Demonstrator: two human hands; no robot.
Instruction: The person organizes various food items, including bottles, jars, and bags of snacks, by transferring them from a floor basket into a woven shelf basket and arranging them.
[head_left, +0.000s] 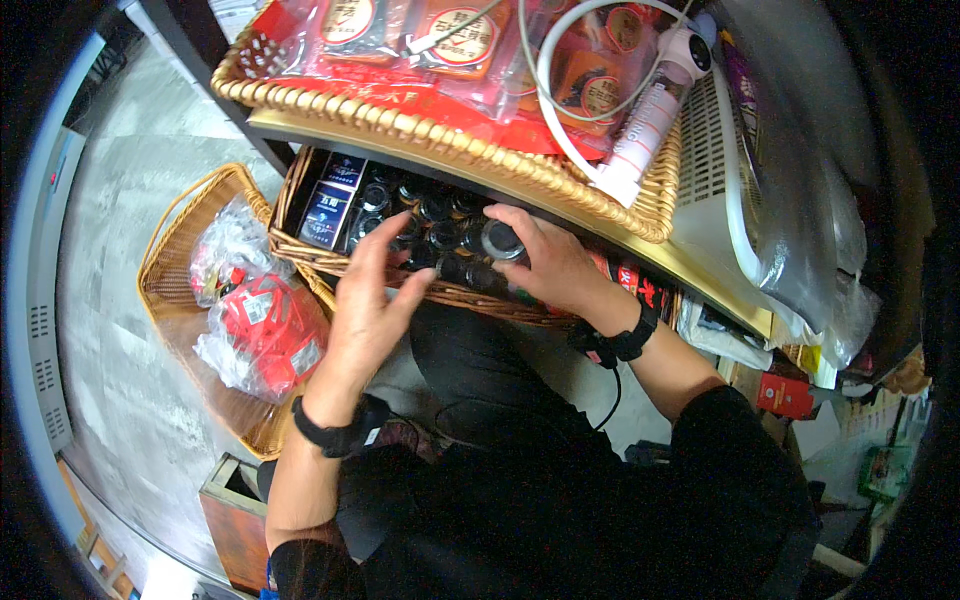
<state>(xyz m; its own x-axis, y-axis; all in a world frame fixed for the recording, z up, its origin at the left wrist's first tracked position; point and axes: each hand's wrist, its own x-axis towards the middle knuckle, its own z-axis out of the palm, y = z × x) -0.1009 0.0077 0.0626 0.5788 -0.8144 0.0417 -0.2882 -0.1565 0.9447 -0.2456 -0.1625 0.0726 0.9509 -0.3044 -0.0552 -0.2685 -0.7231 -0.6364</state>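
Note:
Before me a dark wicker basket (480, 298) sits under a wooden shelf, holding several small bottles or jars (444, 234) with round black lids. My right hand (559, 262) has its thumb and fingers around one black-lidded container (502, 241), at the basket's right half. What that container's body looks like is hidden beneath its lid. Over the basket's front rim, my left hand (371, 300) is spread, thumb and fingers apart, with nothing between them. Two dark blue boxes (328, 214) bearing writing stand at the basket's left end. Red printed packages (637, 285) lie right of my right hand.
Above, a wicker tray (442, 142) on the shelf (720, 289) holds red packets (457, 37), a white cable (427, 43) and a pink-and-white cylindrical device (652, 112). On the left floor stands a woven basket (169, 300) with plastic-wrapped red goods (274, 322). A wooden box (232, 517) is nearby.

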